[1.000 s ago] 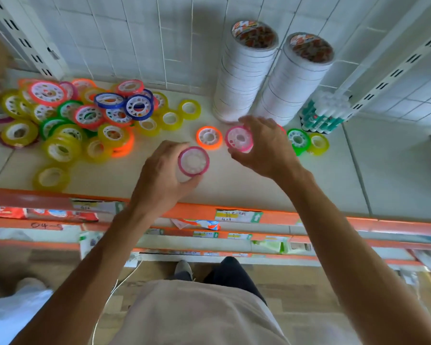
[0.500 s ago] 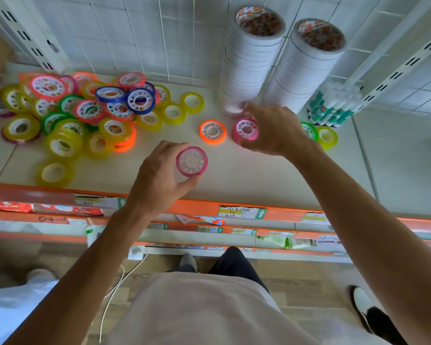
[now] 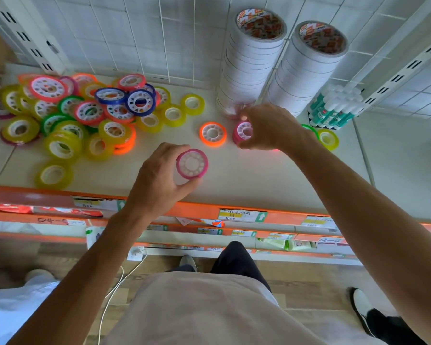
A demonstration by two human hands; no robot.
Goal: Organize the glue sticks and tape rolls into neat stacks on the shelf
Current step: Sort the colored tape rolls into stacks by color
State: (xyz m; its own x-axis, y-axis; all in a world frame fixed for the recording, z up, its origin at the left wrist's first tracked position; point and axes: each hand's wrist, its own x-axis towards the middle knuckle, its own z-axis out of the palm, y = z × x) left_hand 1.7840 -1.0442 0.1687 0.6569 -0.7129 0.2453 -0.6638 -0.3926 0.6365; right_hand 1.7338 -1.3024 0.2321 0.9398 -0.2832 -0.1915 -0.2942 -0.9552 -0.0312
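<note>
Unmoved, both hands [image 3: 159, 180] [image 3: 269, 128] grip pink rolls [image 3: 192, 163] mid-shelf.

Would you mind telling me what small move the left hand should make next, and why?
Probably carry the pink roll in the left hand over to the pink stack that the right hand steadies on the shelf, since the colours match.
</note>
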